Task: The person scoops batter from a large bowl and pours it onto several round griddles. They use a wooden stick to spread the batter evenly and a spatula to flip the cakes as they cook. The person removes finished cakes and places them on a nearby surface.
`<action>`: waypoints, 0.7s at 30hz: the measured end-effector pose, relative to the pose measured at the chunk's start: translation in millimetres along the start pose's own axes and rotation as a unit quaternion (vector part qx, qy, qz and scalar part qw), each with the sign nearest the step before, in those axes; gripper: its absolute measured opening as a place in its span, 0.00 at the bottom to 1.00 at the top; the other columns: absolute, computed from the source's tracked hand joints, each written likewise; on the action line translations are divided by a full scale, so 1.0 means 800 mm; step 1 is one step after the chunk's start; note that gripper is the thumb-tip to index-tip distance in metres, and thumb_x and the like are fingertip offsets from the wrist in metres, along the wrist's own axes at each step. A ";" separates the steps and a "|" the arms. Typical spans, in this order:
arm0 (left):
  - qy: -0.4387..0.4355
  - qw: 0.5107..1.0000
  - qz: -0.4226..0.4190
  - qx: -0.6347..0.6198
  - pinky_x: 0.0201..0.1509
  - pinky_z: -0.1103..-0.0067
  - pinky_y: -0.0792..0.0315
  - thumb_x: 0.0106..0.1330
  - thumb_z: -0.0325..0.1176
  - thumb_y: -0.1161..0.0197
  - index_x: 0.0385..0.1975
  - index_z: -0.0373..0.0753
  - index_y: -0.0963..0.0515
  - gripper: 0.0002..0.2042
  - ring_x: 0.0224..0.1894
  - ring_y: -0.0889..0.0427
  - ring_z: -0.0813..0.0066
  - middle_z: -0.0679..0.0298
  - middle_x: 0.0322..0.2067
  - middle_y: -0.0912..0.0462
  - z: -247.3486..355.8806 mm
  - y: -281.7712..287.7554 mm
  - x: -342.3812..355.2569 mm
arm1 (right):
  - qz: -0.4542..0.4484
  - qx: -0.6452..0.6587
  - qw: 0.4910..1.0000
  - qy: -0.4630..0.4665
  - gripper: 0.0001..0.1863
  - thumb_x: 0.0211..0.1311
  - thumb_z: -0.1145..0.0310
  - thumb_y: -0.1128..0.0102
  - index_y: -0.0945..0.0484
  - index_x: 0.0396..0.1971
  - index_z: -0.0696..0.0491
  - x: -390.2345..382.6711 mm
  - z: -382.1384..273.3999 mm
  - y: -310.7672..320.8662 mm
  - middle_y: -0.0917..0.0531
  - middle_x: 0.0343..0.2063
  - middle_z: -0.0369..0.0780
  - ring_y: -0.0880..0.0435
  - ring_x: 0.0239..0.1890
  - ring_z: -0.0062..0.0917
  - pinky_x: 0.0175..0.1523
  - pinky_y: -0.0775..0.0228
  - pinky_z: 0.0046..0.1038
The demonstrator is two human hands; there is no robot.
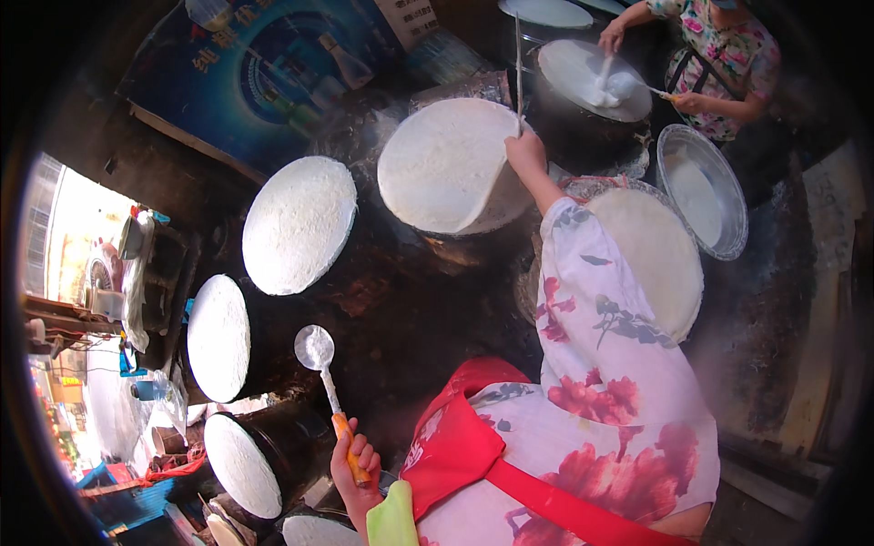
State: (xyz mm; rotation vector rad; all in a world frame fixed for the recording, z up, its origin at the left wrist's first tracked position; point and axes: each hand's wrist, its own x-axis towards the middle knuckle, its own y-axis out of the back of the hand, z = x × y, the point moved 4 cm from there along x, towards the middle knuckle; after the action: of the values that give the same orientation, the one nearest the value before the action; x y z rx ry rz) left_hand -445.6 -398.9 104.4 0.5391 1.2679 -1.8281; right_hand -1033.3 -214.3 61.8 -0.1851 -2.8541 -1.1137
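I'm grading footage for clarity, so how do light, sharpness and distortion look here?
Head view: the bright opening at left is washed out; head view: the middle is dim, with white rounds standing out; head view: the left hand and ladle read clearly; head view: fisheye curvature, blackened edges.

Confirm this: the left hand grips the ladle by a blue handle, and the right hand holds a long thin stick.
Wrong colour: the head view shows an orange handle. The left hand does grip the ladle by it, and the right hand holds the stick.
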 end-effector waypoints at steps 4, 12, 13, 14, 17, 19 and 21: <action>0.010 1.000 -0.003 -0.018 0.15 0.87 0.45 0.69 0.33 0.51 0.47 0.34 0.31 0.12 0.14 0.42 0.86 0.71 0.17 0.40 -0.003 0.002 -0.003 | -0.009 0.034 0.998 0.054 0.18 0.47 0.63 0.46 0.20 0.32 0.62 0.034 -0.056 -0.027 0.20 0.34 0.56 0.20 0.41 0.49 0.49 0.30 0.41; -0.008 1.000 0.014 -0.010 0.15 0.87 0.44 0.68 0.34 0.51 0.47 0.35 0.30 0.12 0.14 0.41 0.85 0.71 0.18 0.39 -0.009 0.005 -0.021 | -0.044 0.158 0.964 0.211 0.16 0.52 0.63 0.45 0.21 0.33 0.61 -0.036 -0.232 -0.012 0.19 0.32 0.54 0.20 0.38 0.47 0.46 0.28 0.37; -0.006 1.000 0.009 -0.016 0.15 0.87 0.44 0.68 0.34 0.51 0.47 0.35 0.30 0.12 0.14 0.41 0.85 0.71 0.18 0.39 -0.008 0.007 -0.023 | -0.062 0.189 0.953 0.229 0.15 0.54 0.63 0.46 0.21 0.32 0.61 -0.059 -0.243 -0.001 0.19 0.32 0.54 0.20 0.37 0.47 0.45 0.27 0.38; 0.001 1.000 0.001 -0.019 0.15 0.87 0.44 0.68 0.34 0.51 0.47 0.35 0.30 0.12 0.14 0.41 0.85 0.71 0.18 0.39 -0.008 0.009 -0.021 | -0.060 0.224 0.940 0.250 0.15 0.54 0.63 0.43 0.22 0.31 0.62 -0.073 -0.240 0.011 0.18 0.27 0.50 0.18 0.31 0.40 0.41 0.26 0.33; -0.022 0.999 0.003 -0.039 0.16 0.87 0.44 0.68 0.34 0.51 0.47 0.35 0.30 0.13 0.14 0.41 0.85 0.71 0.18 0.38 -0.001 0.033 -0.032 | -0.112 0.340 0.904 0.235 0.15 0.53 0.65 0.40 0.23 0.35 0.61 -0.120 -0.235 0.027 0.18 0.25 0.42 0.20 0.32 0.24 0.38 0.29 0.26; -0.021 0.999 -0.003 -0.038 0.16 0.87 0.44 0.69 0.34 0.51 0.48 0.35 0.31 0.13 0.14 0.41 0.85 0.71 0.18 0.39 -0.001 0.037 -0.031 | -0.090 0.429 0.879 0.186 0.14 0.54 0.66 0.39 0.23 0.35 0.61 -0.109 -0.203 0.066 0.20 0.26 0.36 0.24 0.31 0.16 0.36 0.30 0.22; -0.015 1.000 0.001 -0.021 0.15 0.87 0.45 0.69 0.34 0.53 0.48 0.35 0.31 0.13 0.14 0.42 0.86 0.72 0.18 0.39 0.004 0.048 -0.029 | -0.050 0.397 0.908 0.126 0.12 0.54 0.68 0.39 0.22 0.35 0.60 -0.097 -0.174 0.131 0.20 0.29 0.35 0.24 0.30 0.15 0.35 0.31 0.21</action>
State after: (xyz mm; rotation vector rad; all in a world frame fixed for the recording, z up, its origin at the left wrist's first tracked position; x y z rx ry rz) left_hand -400.9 -398.6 101.5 0.4885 1.2820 -1.7974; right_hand -938.6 -239.1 225.8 0.1479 -2.8225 0.0870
